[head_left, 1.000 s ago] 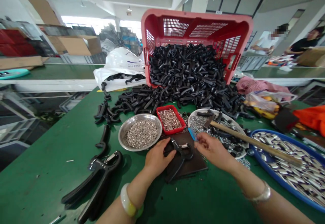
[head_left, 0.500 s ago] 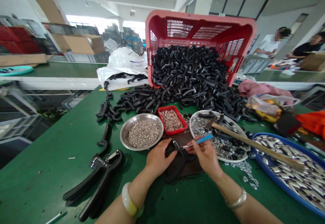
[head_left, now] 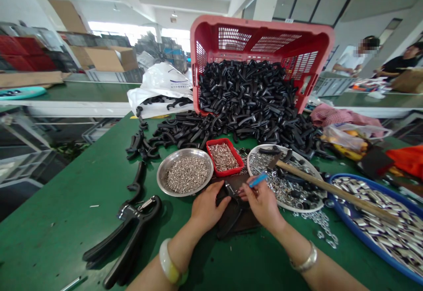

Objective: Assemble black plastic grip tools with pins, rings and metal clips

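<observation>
Grip (head_left: 227,205) on dark board (head_left: 246,185), toward near edge of bench (head_left: 66,220) | my left hand (head_left: 209,206) half-closed over it, pinning it steady | my right hand (head_left: 262,205) pinching blue tool (head_left: 258,180) beside it, ready to work

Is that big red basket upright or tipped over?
Tipped: the red basket lies on its side, with black plastic parts spilling from its mouth.

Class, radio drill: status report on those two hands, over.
Left hand pressing black plastic hand grip on dark pad. Right hand pinching blue-handled tool. Hammer off to the right.
</observation>
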Motion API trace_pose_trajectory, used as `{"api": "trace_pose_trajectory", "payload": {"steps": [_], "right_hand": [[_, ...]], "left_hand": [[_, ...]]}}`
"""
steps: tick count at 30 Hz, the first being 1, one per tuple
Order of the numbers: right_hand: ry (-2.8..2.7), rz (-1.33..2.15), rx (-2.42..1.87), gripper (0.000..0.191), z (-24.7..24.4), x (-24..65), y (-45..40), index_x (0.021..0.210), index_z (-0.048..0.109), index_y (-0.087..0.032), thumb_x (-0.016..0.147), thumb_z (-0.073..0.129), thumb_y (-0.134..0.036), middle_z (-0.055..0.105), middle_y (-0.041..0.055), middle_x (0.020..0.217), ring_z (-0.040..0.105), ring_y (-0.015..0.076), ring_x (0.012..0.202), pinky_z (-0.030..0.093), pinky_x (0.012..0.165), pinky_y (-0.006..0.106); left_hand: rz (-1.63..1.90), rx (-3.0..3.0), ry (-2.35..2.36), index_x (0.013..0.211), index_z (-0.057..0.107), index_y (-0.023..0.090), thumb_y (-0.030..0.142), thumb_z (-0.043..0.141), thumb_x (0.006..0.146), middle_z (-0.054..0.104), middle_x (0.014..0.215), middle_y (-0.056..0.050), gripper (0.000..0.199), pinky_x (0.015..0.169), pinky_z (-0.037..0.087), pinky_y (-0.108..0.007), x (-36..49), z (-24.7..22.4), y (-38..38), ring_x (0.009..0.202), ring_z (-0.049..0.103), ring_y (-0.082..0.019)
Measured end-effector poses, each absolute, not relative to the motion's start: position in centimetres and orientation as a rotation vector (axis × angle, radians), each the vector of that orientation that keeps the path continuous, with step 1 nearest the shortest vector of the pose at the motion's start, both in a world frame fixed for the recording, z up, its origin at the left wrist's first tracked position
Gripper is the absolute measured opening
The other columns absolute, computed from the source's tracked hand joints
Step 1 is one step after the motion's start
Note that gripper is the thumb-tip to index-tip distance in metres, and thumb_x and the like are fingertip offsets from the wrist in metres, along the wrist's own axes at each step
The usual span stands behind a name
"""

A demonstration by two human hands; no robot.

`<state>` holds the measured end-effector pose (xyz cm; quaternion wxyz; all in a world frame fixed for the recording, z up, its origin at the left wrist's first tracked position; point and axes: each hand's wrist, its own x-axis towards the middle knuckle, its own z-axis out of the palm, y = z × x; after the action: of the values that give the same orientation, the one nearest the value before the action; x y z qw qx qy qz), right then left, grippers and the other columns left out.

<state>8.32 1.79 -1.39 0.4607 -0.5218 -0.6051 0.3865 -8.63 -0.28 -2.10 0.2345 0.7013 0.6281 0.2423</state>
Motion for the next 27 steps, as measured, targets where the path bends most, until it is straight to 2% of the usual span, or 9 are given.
{"api": "trace_pose_trajectory", "payload": {"steps": [4, 7, 13, 16, 19, 22, 24, 27], "right_hand": [[-1.13, 1.441, -1.223, 0.039, -1.1, 8.7, 2.4, 0.082, 0.04, -0.02, 0.065, 0.064, -0.047, 0.06, -0.0017, 0.064, 0.063, 0.0149, 0.051, 0.052, 0.045, 0.025], [-1.171, 1.552, -1.192, 0.039, -1.2, 9.1, 1.6, 0.084, 0.041, -0.019, 0.066, 0.064, -0.045, 0.06, -0.0027, 0.063, 0.062, 0.0123, 0.05, 0.05, 0.045, 0.022], [-1.48, 1.067, -1.284, 0.034, -0.8, 9.4, 2.1, 0.081, 0.045, -0.019, 0.069, 0.06, -0.047, 0.059, -0.0008, 0.06, 0.062, 0.0159, 0.052, 0.051, 0.044, 0.026], [-1.655, 0.726, -1.299, 0.031, 0.7, 9.0, 5.7, 0.09, 0.048, -0.018, 0.076, 0.051, -0.046, 0.062, 0.0033, 0.068, 0.063, 0.0181, 0.061, 0.052, 0.054, 0.029], [-1.984, 0.308, -1.566, 0.03, 2.5, 7.8, 10.4, 0.095, 0.052, -0.015, 0.083, 0.04, -0.04, 0.065, 0.0086, 0.085, 0.062, 0.0186, 0.079, 0.048, 0.068, 0.029], [-2.192, 0.244, -1.713, 0.021, 3.8, 6.3, 13.6, 0.08, 0.06, -0.015, 0.073, 0.055, -0.034, 0.066, 0.0088, 0.079, 0.062, 0.0205, 0.078, 0.046, 0.067, 0.028], [-2.275, 0.266, -1.737, 0.015, 4.4, 5.1, 14.1, 0.071, 0.063, -0.015, 0.067, 0.062, -0.03, 0.067, 0.0095, 0.074, 0.063, 0.022, 0.075, 0.045, 0.064, 0.028], [-2.395, 0.23, -1.685, 0.019, 4.7, 2.6, 12.7, 0.08, 0.066, -0.016, 0.074, 0.054, -0.03, 0.067, 0.0124, 0.088, 0.061, 0.0239, 0.085, 0.044, 0.07, 0.031]], "left_hand": [[0.649, 1.958, 1.701, 0.124, 0.044, 0.021, 0.038, 0.042, 0.081, 0.048, 0.127, -0.003, 0.047, 0.093, 0.038, -0.029, -8.8, -2.1, -0.1, 0.11, 0.048, -0.018], [0.617, 1.96, 1.702, 0.125, 0.044, 0.021, 0.037, 0.041, 0.081, 0.048, 0.127, -0.003, 0.046, 0.094, 0.037, -0.03, -8.9, -2.0, 0.0, 0.11, 0.048, -0.018], [0.566, 2.036, 1.794, 0.124, 0.044, 0.022, 0.04, 0.044, 0.081, 0.048, 0.127, -0.004, 0.047, 0.092, 0.038, -0.032, -8.3, -1.2, -0.9, 0.108, 0.048, -0.021], [0.605, 2.17, 1.853, 0.116, 0.052, 0.025, 0.039, 0.044, 0.081, 0.054, 0.119, -0.004, 0.038, 0.086, 0.041, -0.033, -8.4, 0.4, -1.3, 0.103, 0.05, -0.022], [0.548, 2.141, 2.07, 0.105, 0.059, 0.029, 0.036, 0.037, 0.085, 0.062, 0.104, -0.004, 0.03, 0.076, 0.044, -0.034, -10.2, 2.2, -0.5, 0.092, 0.056, -0.022], [0.254, 1.956, 2.292, 0.1, 0.062, 0.029, 0.034, 0.045, 0.079, 0.063, 0.1, -0.006, 0.027, 0.07, 0.045, -0.037, -12.9, 3.1, 1.6, 0.087, 0.059, -0.026], [0.094, 1.924, 2.235, 0.094, 0.065, 0.031, 0.036, 0.053, 0.073, 0.064, 0.099, -0.006, 0.025, 0.07, 0.045, -0.037, -14.2, 3.0, 2.9, 0.088, 0.059, -0.027], [0.039, 1.956, 2.152, 0.085, 0.066, 0.032, 0.036, 0.056, 0.07, 0.067, 0.093, -0.003, 0.019, 0.07, 0.046, -0.035, -15.0, 2.3, 4.0, 0.087, 0.06, -0.026]]}}
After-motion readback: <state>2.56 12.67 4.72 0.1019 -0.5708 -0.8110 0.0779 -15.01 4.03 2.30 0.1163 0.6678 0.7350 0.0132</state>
